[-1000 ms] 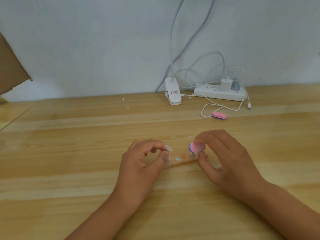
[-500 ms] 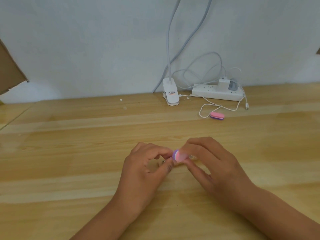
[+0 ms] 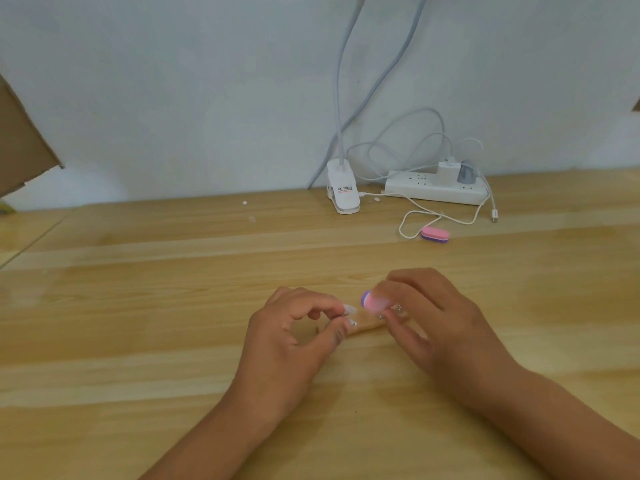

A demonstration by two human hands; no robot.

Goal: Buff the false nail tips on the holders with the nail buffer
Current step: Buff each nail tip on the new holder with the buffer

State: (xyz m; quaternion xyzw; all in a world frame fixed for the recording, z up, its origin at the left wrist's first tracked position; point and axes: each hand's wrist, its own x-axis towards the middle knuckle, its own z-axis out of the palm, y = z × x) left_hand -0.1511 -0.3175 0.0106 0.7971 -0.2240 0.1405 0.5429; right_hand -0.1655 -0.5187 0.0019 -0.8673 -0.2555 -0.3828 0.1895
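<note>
Two nail buffers are in view: one nail buffer (image 3: pixel 371 302) over the middle of the bench (image 3: pixel 138 341) and a spare buffer (image 3: pixel 435 234) near its far edge. There is one wooden holder strip (image 3: pixel 367 325), one clearly visible false nail tip (image 3: pixel 350 310), one power strip (image 3: pixel 436 192) and one clip lamp (image 3: pixel 343 194).

The left hand (image 3: pixel 287 344) pinches a false nail tip (image 3: pixel 349 310) at the wooden holder's (image 3: pixel 367 324) left end. The right hand (image 3: pixel 440 327) grips the pink nail buffer (image 3: pixel 372 301) just above the holder. A spare buffer (image 3: pixel 435 234) lies well beyond it.

wooden table (image 3: pixel 138 306) bears power strip (image 3: pixel 433 192), lamp clip (image 3: pixel 343 197), spare buffer (image 3: pixel 435 234), wooden holder strip (image 3: pixel 367 323)
</note>
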